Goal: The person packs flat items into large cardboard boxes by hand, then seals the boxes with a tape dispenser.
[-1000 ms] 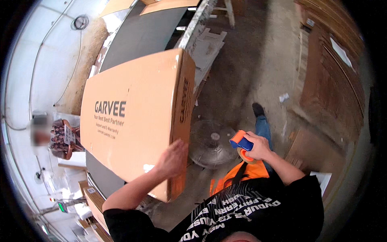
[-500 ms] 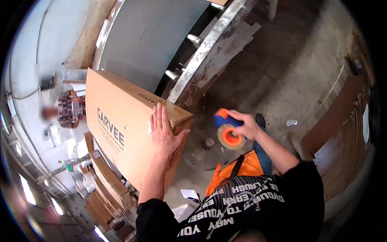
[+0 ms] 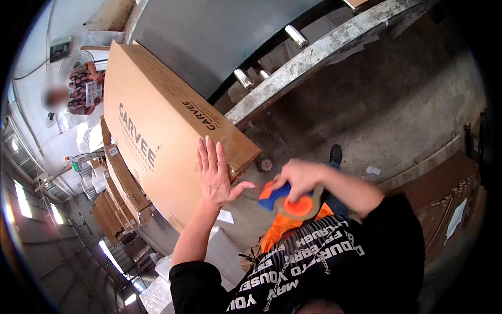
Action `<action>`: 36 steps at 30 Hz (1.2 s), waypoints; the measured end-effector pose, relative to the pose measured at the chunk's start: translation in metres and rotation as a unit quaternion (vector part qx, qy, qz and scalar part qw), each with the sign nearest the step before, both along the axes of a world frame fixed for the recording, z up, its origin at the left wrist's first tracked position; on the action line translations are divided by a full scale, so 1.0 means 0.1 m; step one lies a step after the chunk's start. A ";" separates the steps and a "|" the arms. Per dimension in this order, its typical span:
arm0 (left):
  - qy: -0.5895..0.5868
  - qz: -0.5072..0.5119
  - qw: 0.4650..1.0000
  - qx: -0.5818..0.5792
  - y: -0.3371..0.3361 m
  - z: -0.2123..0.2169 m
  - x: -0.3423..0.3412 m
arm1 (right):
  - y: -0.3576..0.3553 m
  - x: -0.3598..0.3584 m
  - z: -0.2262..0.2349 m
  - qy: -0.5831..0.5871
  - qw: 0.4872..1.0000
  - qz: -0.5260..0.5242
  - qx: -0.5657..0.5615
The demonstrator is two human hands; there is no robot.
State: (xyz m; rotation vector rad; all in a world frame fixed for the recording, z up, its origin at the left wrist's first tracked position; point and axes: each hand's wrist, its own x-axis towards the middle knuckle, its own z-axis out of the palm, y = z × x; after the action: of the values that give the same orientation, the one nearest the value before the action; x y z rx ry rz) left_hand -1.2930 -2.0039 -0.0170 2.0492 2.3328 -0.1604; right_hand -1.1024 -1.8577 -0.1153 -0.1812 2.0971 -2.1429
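Note:
A large brown cardboard box (image 3: 151,131) with dark printing rests at the left, partly on a grey conveyor belt (image 3: 209,31). My left hand (image 3: 214,178) is held up flat before the box's near end, fingers straight and thumb out, with nothing in it. Whether its palm touches the cardboard I cannot tell. To the right of the box end, my right hand (image 3: 302,178) grips a blue and orange tape dispenser (image 3: 274,198), slightly blurred, with a tape roll on an orange hub. The dispenser hangs apart from the box, in front of my shirt.
A worn metal rail (image 3: 324,57) with shiny rollers (image 3: 297,36) edges the conveyor. At the far left another person (image 3: 83,86) holds a printed sheet. Cartons (image 3: 123,180) stand below that person in the picture. A paper scrap (image 3: 373,170) lies on the concrete floor.
My view has shifted, showing more of the box's printed side. My left hand has slid down from the box's upper edge. My right hand has brought the tape dispenser left and nearer my body.

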 end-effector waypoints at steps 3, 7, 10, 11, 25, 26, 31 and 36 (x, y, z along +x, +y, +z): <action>-0.025 0.006 1.000 -0.004 0.09 -0.07 -0.02 | -0.29 -0.35 0.32 -0.067 0.993 -0.076 0.067; -0.017 0.023 1.000 -0.006 0.05 -0.12 -0.05 | -1.17 -0.56 -0.16 0.094 0.966 0.021 0.240; -0.031 0.035 0.999 0.019 0.08 -0.15 -0.06 | -1.11 -0.38 -0.77 0.049 0.979 0.089 0.177; -0.028 0.037 0.999 0.018 0.06 -0.15 -0.06 | -0.74 -0.23 -1.01 -0.046 0.997 0.018 0.059; -0.032 0.040 0.999 0.001 -0.18 -0.14 -0.16 | 0.14 -0.72 -0.79 -0.031 0.997 0.065 0.033; -0.020 0.042 0.998 -0.043 -0.12 -0.14 -0.13 | 0.02 -0.57 -0.53 -0.028 0.997 0.032 0.061; -0.039 0.032 0.999 0.015 0.02 -0.22 -0.13 | -0.68 -0.56 0.03 0.014 0.961 -0.025 0.276; -0.039 0.042 0.998 -0.010 -0.03 -0.27 -0.20 | -1.20 -0.15 -0.89 0.090 0.944 0.014 0.317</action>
State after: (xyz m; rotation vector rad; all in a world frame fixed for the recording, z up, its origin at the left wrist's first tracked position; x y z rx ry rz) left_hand -1.3132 -2.0069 -0.0437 1.9085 2.3547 -0.0997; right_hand -1.1176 -1.9773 -0.2043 -0.3355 2.7366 -1.3688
